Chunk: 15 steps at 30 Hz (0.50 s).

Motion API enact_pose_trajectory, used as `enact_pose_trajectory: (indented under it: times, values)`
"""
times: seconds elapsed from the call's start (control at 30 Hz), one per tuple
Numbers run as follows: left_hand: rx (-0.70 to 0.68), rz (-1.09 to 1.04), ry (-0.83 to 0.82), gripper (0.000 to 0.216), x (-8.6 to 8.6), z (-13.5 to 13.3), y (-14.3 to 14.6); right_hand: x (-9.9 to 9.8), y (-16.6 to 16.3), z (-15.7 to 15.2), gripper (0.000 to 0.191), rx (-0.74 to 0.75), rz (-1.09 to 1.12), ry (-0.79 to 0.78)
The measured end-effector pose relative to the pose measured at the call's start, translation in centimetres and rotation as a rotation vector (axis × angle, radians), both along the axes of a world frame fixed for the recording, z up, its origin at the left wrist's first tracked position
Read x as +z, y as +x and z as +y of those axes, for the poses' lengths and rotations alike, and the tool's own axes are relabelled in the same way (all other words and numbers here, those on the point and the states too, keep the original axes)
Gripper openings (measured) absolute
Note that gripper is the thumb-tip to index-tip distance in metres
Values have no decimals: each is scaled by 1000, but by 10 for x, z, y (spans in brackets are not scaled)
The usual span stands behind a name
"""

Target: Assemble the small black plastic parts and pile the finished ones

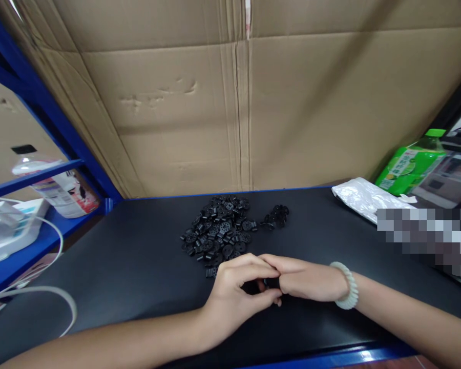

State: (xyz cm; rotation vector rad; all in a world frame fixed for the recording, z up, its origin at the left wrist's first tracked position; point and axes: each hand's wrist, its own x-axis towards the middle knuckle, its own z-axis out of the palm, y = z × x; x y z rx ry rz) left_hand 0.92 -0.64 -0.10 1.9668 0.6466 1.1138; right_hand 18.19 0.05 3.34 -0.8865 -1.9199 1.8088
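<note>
Left hand [236, 292] and right hand [305, 279] rest low on the near part of the black bench [119, 266]. Fingertips are curled together, both pinching a small black plastic piece [265, 283] that is mostly hidden. Wrists down, probably for steadiness. Just beyond lies a heap of black perforated plastic discs [218, 230], within easy reach. A smaller cluster [276, 215] is kept apart at its right. Brown cardboard wall [215, 102] behind.

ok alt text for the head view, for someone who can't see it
The left hand and right hand meet over a black table, pinching what looks like a small black part between them. Just beyond lies a pile of black parts, with a cardboard wall behind.
</note>
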Motion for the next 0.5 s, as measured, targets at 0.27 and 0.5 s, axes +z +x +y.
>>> enact_pose_trajectory:
  times: [0.27,0.5]
  values:
    - [61,64,126,21,1,1,5,-5,-3,-3,24,-80,-104,107]
    - [125,111,208,17,4,0,7,-9,-6,-5,23,-144,-57,93]
